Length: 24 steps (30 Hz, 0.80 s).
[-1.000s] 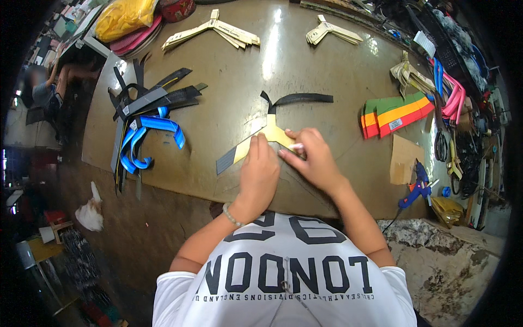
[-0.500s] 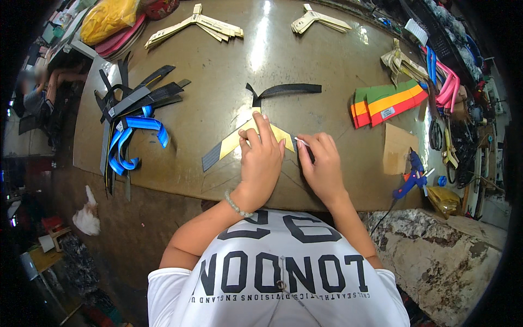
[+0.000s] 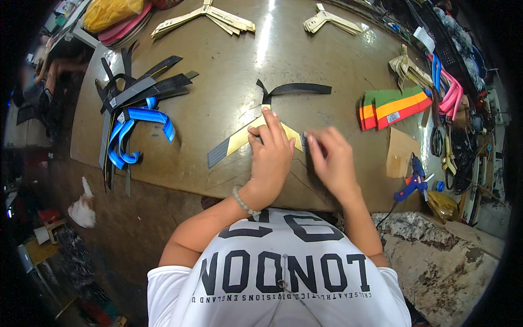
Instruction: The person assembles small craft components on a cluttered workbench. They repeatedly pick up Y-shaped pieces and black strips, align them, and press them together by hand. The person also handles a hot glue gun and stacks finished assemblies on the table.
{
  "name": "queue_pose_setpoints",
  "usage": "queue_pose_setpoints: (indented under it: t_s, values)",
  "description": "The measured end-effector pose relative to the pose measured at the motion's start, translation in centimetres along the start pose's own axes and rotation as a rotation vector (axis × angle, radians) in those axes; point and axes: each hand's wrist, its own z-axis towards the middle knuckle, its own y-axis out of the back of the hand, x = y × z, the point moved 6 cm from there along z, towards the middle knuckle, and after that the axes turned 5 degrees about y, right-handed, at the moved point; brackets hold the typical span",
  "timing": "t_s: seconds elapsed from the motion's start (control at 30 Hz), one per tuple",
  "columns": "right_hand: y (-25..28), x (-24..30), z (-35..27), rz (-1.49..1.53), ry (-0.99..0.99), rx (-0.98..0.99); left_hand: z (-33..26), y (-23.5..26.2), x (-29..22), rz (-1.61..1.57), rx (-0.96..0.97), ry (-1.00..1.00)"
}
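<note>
Flat on the table lies a pale yellow, Y-shaped template [image 3: 241, 135] over a dark strap piece. One grey-black strap end [image 3: 219, 155] sticks out at its lower left, another past its right arm. Above it, a black strip [image 3: 305, 88] bends off to the right. My left hand [image 3: 271, 155] presses down on the template with its fingers spread. Beside the template's right end, my right hand [image 3: 331, 161] is blurred, with thumb and forefinger pinched together. The small white stick seen in that pinch earlier is hard to make out now.
At left lie black straps [image 3: 150, 87] and blue straps [image 3: 147, 115]. More Y-shaped templates [image 3: 204, 19] are stacked at the far edge. Green-yellow-red bands [image 3: 395, 106], brown card [image 3: 402, 155] and a blue glue gun [image 3: 414, 182] are at right.
My right hand has shifted slightly outward from the template's right end and become blurred. My left hand stays pressed on the template. The whole view has shifted a little.
</note>
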Motion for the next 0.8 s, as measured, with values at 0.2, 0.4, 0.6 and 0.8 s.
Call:
queue_pose_setpoints:
  t_s: [0.2,0.4,0.6,0.8]
  values:
    - [-3.6,0.2,7.8,0.097,0.394,0.066,0.1,-0.1,0.0,0.015,0.004,-0.022]
    - [-5.0,0.0,8.8,-0.044,0.548,0.216,0.1,0.2,0.4,-0.040,-0.029,0.000]
    - [-3.8,-0.1,7.7,-0.139,0.619,0.096,0.0,0.3,0.5,-0.074,-0.039,0.001]
    - [-3.1,0.0,8.1,0.148,0.386,0.048,0.0,0.3,0.4,-0.083,-0.033,0.008]
